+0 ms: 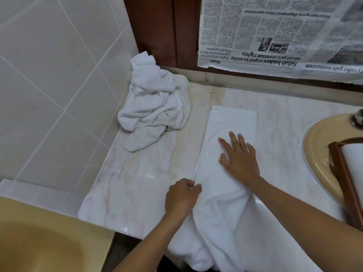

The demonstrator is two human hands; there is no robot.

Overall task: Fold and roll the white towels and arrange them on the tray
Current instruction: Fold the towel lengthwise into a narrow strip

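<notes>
Tan basin (39, 242) sits low left. Far right, a wood tray (341, 179) rests across the sink (318, 146), w/ a white roll (353, 160) in it, partly cut off. Crumpled pile (155, 103) of white towels is in the counter's (137, 183) back-left corner. A long folded towel (231, 122) lies mid-counter, near end bunched and hanging off the front. L hand (181, 197), fingers curled, pinches towel's left edge. R hand (238, 158) is flat, fingers spread, pressing towel's middle. Both forearms reach in from below, R over the bunched part.

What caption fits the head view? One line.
Right hand presses the folded white towel on the counter; left hand pinches its edge.
</notes>
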